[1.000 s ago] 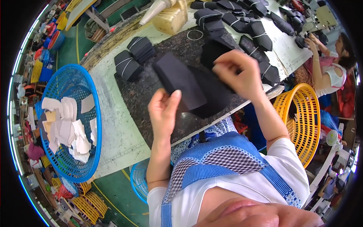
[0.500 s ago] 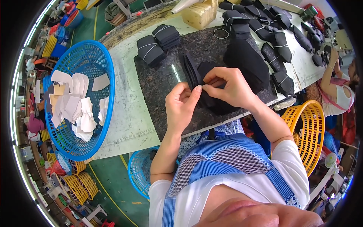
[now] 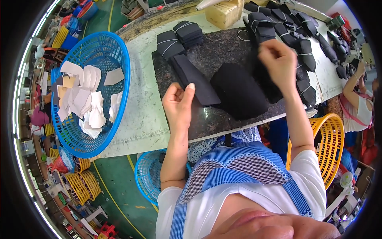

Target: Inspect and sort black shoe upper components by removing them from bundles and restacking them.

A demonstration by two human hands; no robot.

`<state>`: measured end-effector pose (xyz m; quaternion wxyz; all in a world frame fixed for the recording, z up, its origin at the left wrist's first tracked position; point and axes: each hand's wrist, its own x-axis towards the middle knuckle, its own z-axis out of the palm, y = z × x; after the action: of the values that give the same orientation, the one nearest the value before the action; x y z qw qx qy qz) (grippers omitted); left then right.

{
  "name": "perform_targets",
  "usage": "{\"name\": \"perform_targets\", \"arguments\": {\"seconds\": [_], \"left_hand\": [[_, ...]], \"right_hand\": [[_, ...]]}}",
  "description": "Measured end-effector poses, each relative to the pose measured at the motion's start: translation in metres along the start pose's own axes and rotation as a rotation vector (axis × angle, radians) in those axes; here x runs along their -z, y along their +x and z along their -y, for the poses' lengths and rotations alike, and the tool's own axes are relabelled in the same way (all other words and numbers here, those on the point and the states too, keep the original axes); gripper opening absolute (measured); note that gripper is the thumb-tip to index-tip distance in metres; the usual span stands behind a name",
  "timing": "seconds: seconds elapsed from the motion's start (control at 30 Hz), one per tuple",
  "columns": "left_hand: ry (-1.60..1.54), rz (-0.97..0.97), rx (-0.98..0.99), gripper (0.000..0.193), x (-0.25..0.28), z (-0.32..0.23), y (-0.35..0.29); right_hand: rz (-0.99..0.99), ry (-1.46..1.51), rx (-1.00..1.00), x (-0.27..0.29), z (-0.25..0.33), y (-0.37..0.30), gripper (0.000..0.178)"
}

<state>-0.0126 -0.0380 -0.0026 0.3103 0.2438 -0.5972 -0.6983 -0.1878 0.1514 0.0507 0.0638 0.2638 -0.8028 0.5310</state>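
My left hand [image 3: 179, 104] grips the edge of a black fabric stack [image 3: 197, 81], thumb on top, over the dark stone slab [image 3: 215, 42]. To the right of that stack a broad, rounded black fabric piece [image 3: 240, 93] lies on the slab. My right hand [image 3: 279, 65] is raised at the slab's right side, above more black fabric [image 3: 267, 81]. Its fingers are curled into a pinch, and what they hold, if anything, is hidden by the dark blur beneath. Two tied black bundles [image 3: 171, 44] sit at the slab's far left corner.
A blue basket [image 3: 125, 85] with pale cut pieces stands left on the white table [image 3: 137, 119]. Several tied black bundles [image 3: 304, 53] crowd the far right. A yellowish block [image 3: 225, 15] and a pale band [image 3: 243, 35] lie behind. A yellow basket [image 3: 332, 151] stands to the right, near another person [image 3: 358, 95].
The black stack, upright between both hands before, now slants flat in my left hand. My right hand has moved away to the far right. The rounded fabric piece now shows between them.
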Motion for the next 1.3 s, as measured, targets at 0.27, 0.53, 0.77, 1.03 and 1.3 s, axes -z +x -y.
{"name": "perform_targets", "arguments": {"seconds": [0.27,0.53,0.77,1.03,1.3], "left_hand": [[0.144,0.211,-0.028,0.016,-0.017,-0.011,-0.011],[0.074,0.244,-0.029,0.01,-0.019,-0.013,-0.013],[0.153,0.219,0.01,0.005,-0.023,-0.019,-0.014],[0.076,0.16,-0.033,0.007,-0.021,-0.002,-0.012],[-0.262,-0.048,0.187,0.007,0.02,0.001,0.005]], "right_hand": [[0.553,0.263,-0.064,-0.052,0.033,-0.033,0.013],[0.445,0.228,0.046,-0.055,0.028,-0.039,0.012],[0.332,0.138,0.199,-0.06,0.025,-0.045,0.011],[0.446,0.306,-0.069,-0.053,0.02,-0.046,0.01],[0.12,0.442,-0.479,0.05,-0.06,-0.003,0.019]]}}
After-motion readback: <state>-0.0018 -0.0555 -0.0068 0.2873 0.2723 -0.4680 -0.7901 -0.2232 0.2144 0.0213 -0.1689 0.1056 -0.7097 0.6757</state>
